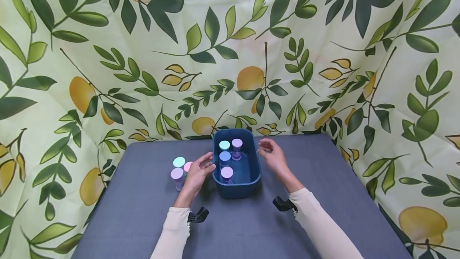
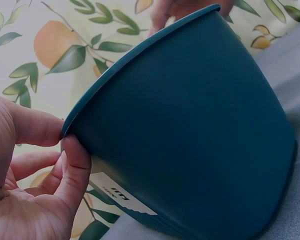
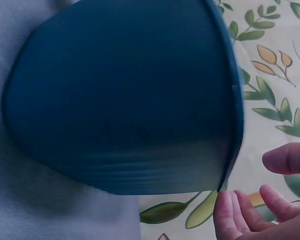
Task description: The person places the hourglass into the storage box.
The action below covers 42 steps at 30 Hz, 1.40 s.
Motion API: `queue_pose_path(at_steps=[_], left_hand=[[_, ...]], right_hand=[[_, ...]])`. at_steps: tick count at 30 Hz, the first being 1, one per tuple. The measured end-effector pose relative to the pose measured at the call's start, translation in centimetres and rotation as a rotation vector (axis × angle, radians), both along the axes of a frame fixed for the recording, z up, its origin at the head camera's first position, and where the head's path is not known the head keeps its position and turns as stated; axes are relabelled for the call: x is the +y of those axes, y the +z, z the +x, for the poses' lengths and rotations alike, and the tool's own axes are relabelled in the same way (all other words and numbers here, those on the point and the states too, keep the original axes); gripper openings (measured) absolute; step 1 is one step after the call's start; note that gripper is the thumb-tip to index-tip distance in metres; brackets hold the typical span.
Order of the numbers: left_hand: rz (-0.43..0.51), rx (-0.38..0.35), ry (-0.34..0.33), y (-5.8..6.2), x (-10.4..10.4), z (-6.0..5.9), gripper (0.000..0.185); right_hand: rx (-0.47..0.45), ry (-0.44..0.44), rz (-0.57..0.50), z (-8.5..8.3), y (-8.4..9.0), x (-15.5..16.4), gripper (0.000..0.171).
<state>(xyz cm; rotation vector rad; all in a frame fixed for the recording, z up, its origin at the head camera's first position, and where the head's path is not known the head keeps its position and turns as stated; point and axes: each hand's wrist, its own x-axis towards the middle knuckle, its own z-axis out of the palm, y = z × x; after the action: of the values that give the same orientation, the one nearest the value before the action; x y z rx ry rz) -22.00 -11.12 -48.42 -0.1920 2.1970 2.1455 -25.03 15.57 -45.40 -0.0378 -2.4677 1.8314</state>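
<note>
A dark blue plastic tub stands mid-table with several small jars inside, their lids mint, lilac, blue and lilac. My left hand is at the tub's left rim. The left wrist view shows this hand pinching the tub by its rim, a fingertip on the edge and the thumb on the wall just below. My right hand hovers by the right rim. In the right wrist view its fingers are relaxed, a small gap from the tub.
Three more jars stand just left of the tub, behind my left hand: mint lid, pink lid, lilac lid. The grey table is backed and flanked by a lemon-and-leaf print cloth.
</note>
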Motion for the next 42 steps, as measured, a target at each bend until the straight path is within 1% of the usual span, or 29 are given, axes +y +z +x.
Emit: queue_pose_path(at_steps=[3,8,11,20,24,27,31,36,38,42], left_hand=[[-0.001,0.002,0.0,-0.1,0.0,-0.1,0.049],[0.004,0.002,-0.01,0.0,0.0,0.0,0.05],[0.0,-0.006,-0.005,0.1,0.0,0.0,0.05],[0.0,-0.011,-0.006,0.2,-0.1,0.0,0.05],[-0.001,-0.013,-0.01,0.1,-0.1,-0.1,0.05],[-0.001,-0.015,-0.012,0.0,-0.1,-0.1,0.05],[-0.001,-0.013,-0.011,0.0,-0.1,-0.1,0.05],[-0.001,-0.014,-0.004,0.1,0.0,0.0,0.05],[-0.021,-0.012,0.001,0.1,0.1,0.0,0.05],[-0.097,0.014,0.006,0.2,0.1,0.3,0.049]], right_hand=[[-0.028,0.028,-0.034,0.1,-0.8,0.2,0.044],[-0.051,0.037,-0.076,0.4,-1.5,0.3,0.045],[-0.072,0.042,-0.092,0.7,-1.5,0.3,0.046],[-0.13,0.071,-0.078,1.3,-1.4,0.6,0.055],[-0.154,0.089,-0.081,1.3,-1.5,0.7,0.054],[-0.176,0.107,-0.1,1.3,-1.7,0.8,0.051],[-0.203,0.13,-0.151,1.3,-1.9,1.1,0.05],[-0.233,0.136,-0.199,1.2,-2.1,1.1,0.048],[-0.242,0.134,-0.21,1.2,-2.2,1.0,0.048],[-0.253,0.126,-0.212,1.3,-2.3,0.9,0.047]])
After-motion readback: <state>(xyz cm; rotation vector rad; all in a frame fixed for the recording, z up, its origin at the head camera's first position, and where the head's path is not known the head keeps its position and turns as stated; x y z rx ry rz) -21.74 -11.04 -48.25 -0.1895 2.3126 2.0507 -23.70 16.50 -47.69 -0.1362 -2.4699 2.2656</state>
